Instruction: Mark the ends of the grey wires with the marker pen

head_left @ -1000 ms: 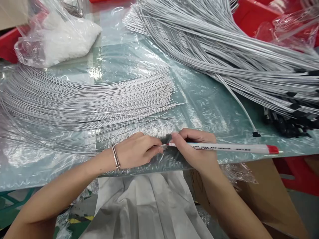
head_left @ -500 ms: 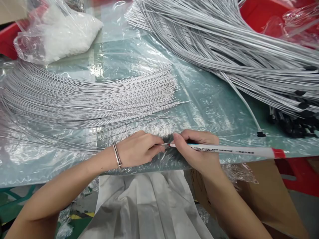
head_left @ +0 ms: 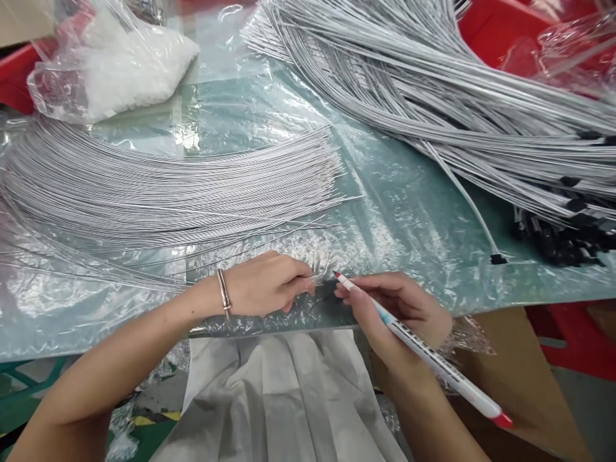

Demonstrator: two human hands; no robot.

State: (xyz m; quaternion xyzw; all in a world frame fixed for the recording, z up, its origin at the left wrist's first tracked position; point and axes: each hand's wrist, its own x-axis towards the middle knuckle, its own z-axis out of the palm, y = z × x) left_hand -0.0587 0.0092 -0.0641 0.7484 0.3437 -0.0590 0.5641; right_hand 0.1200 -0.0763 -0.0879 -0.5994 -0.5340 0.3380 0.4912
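My right hand point(head_left: 399, 314) holds a white marker pen point(head_left: 443, 366) with a red tip and a red end. The pen slants down to the right, its tip pointing toward my left hand. My left hand point(head_left: 272, 282) is closed in a pinch on thin grey wires, whose short ends point(head_left: 316, 280) stick out past the fingertips. The pen tip is a little apart from those ends. The wires point(head_left: 158, 280) run back leftward behind my left wrist. Just beyond lies a broad curved bundle of grey wires point(head_left: 192, 192), cut ends facing right.
Another large heap of grey wires point(head_left: 385, 83) with black connectors point(head_left: 563, 237) lies at the right. One wire end with a black connector point(head_left: 498, 259) lies apart. A clear bag of white pieces point(head_left: 129, 70) sits back left. Red bins point(head_left: 500, 32) and plastic sheeting point(head_left: 399, 192) surround.
My right hand has drawn back slightly to the right, and the pen has swung from nearly level to sloping down right. Its tip has come away from the wire ends. My left hand barely moved.
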